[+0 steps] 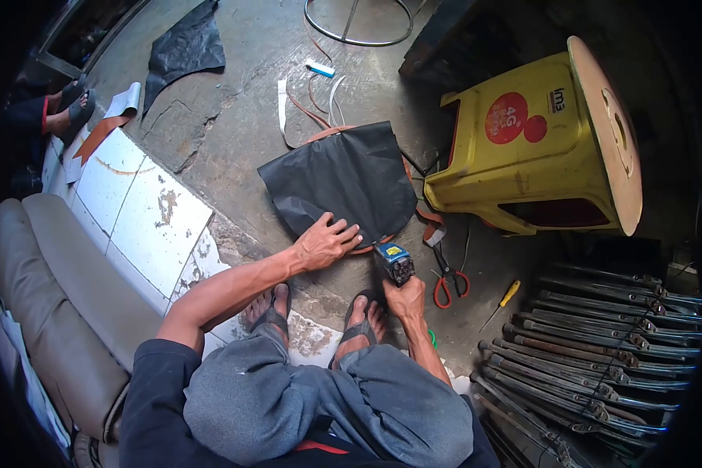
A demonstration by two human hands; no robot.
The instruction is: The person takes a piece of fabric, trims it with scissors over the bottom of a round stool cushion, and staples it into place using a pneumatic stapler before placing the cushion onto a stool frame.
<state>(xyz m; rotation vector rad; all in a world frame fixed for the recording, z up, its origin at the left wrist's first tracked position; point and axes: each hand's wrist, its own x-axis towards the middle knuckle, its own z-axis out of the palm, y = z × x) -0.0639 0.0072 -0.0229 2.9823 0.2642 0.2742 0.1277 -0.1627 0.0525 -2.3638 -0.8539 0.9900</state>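
Observation:
A black sheet of vinyl-like material [343, 175] lies on the floor in front of my feet, over something with a brown edge strip showing beneath it. My left hand [325, 240] presses on its near edge, fingers bent and apart. My right hand [405, 299] is closed around a blue and black staple gun [395, 264] with a yellow label. The tool's nose points at the near right corner of the black sheet. Whether it touches the sheet cannot be made out.
To the right are red-handled scissors [449, 285], a yellow screwdriver [510, 294], a yellow plastic stool [515, 140] on its side, and stacked metal frames [585, 343]. A metal ring [359, 39] and black scrap [186, 51] lie beyond. Another person's foot [74, 117] shows at left, near a cushion [74, 288].

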